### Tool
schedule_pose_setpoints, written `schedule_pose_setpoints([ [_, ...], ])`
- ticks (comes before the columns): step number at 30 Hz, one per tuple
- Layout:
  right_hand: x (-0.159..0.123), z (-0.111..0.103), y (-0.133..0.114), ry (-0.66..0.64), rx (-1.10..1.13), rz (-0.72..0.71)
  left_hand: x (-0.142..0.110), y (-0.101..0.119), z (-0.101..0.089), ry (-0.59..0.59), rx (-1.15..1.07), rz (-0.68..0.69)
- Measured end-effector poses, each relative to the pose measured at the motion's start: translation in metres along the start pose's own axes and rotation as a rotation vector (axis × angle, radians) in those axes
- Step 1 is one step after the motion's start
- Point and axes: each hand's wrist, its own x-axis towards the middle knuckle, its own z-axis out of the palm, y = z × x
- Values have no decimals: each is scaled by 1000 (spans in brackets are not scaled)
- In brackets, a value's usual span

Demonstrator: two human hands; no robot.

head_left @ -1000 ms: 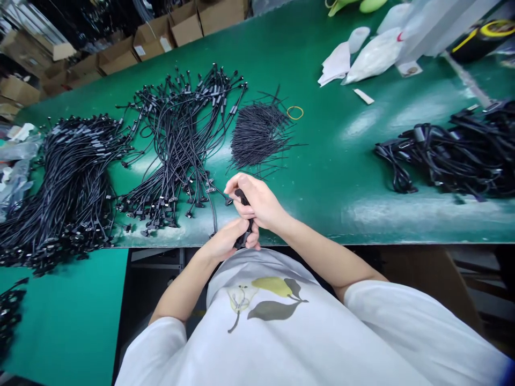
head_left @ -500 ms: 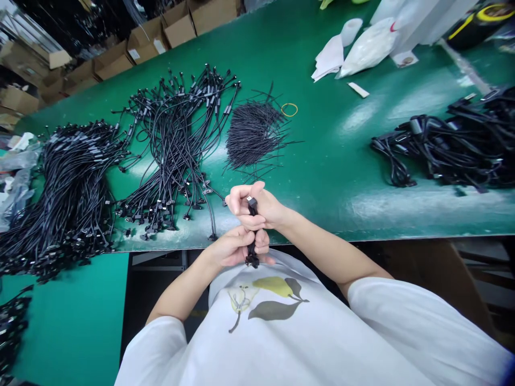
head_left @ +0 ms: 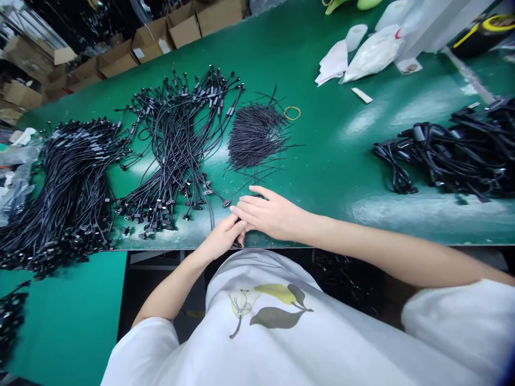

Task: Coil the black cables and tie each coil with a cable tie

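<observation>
The green surface (head_left: 330,166) under the fingers (head_left: 246,210) looks smooth and glossy, streaked with glare. Left of them, the cables (head_left: 177,136) have a soft plastic sheen, their plugs (head_left: 207,191) showing shiny metal. Just beyond the fingers, the thin ties (head_left: 254,134) look matt. Far ahead, the boxes (head_left: 151,40) are dull cardboard; nearer than the fingers, the shirt (head_left: 281,354) is matt cloth.

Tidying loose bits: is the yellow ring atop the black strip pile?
No, the yellow ring lies on the green table, right of the strip pile.
</observation>
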Motion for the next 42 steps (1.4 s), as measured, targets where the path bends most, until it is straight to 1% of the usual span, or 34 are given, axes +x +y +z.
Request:
schedule_pose_setpoints([
  [1, -2, 5, -3, -77, -58, 7, -1, 2, 0, -24, 81, 10],
  [3, -7, 13, -6, -202, -99, 27, -4, 8, 0, -80, 199, 24],
  [5, -12, 15, -5, -268, -71, 1, -9, 14, 2, -134, 265, 14],
  [6, -15, 15, -4, -274, -49, -30, -11, 17, 3, -164, 287, 6],
  [8, -18, 13, -1, -246, -11, -91, -13, 20, 4, -213, 323, -7],
  [12, -23, 13, 2, -158, 28, -175, -12, 16, 5, -246, 351, -49],
  [14, -26, 15, 0, -154, 49, -173, -11, 11, 6, -262, 308, -78],
  [15, -27, 15, -1, -172, 68, -153, -9, 8, 7, -279, 267, -91],
  [17, -30, 13, -4, -246, 121, -62, -7, 3, 9, -302, 154, -113],
  [19, -30, 9, -7, -337, 185, 90, -4, -1, 12, -288, 88, -120],
  [20, -30, 7, -7, -378, 223, 173, -2, -3, 13, -257, 120, -99],
  [22, -28, 2, -8, -452, 306, 304, 0, -5, 13, -151, 320, 1],
  [24, -27, 2, -7, -499, 359, 358, 1, -4, 12, -56, 549, 128],
  [25, -27, 3, -7, -507, 357, 355, 2, -4, 11, -25, 624, 175],
  [27, -27, 9, -5, -492, 308, 310, 2, -2, 8, -15, 700, 214],
  [30, -29, 20, -1, -457, 222, 210, 5, -1, 4, -53, 743, 191],
  [32, -29, 27, 4, -438, 196, 177, 8, -1, 0, -75, 727, 160],
  [35, -28, 35, 11, -413, 183, 194, 15, -4, -5, -88, 654, 135],
  [37, -27, 38, 12, -428, 203, 196, 19, -5, -5, -96, 629, 123],
  [40, -25, 40, 11, -487, 250, 200, 23, -9, -2, -49, 664, 110],
  [42, -23, 37, 16, -509, 298, 249, 25, -14, 1, -5, 662, 104],
])
